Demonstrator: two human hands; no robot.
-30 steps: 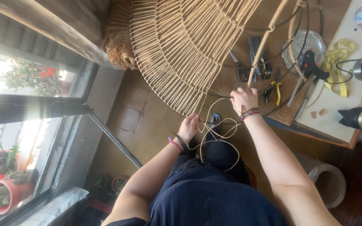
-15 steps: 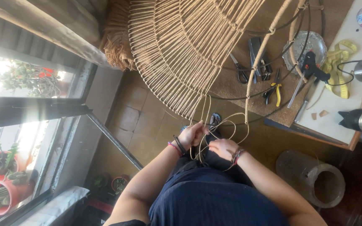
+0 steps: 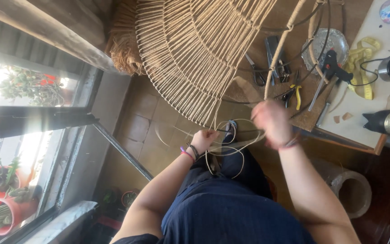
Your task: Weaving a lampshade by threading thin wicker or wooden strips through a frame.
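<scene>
Cane strand (image 3: 231, 151) pinched in left hand (image 3: 204, 139) grip, below frame (image 3: 190, 58).

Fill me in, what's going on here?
A person is weaving a large fan-shaped wicker piece on a wire frame, seen from above. The left hand pinches pale cane strands at the lower edge of the weave. The right hand is raised beside it, blurred with motion, with loops of the strand trailing below it over the lap. On the table to the right lie yellow-handled pliers, a glue gun and a yellow tape measure.
</scene>
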